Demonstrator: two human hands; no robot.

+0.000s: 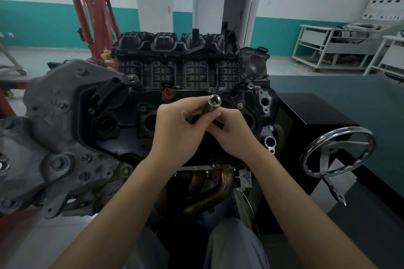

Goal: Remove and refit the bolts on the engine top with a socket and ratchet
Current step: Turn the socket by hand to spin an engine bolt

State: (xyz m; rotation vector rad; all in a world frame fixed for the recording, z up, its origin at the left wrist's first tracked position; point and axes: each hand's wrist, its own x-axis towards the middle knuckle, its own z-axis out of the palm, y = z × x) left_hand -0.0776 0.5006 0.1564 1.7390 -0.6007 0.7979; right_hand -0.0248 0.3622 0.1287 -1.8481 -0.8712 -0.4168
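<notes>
A black engine top (131, 116) sits in front of me on a stand, with small bolts (240, 106) along its cover. Both hands meet above its middle. My left hand (175, 131) and my right hand (231, 133) pinch a long silver socket (213, 103) between their fingertips. The socket's open square end points up toward me. A dark part shows under my right fingers; whether it is the ratchet is hidden.
A grey timing cover (54, 137) spreads to the left. A chrome handwheel (337, 153) sticks out on the right beside a dark bench (349, 98). A red engine hoist (94, 13) and white trolleys (328, 48) stand behind.
</notes>
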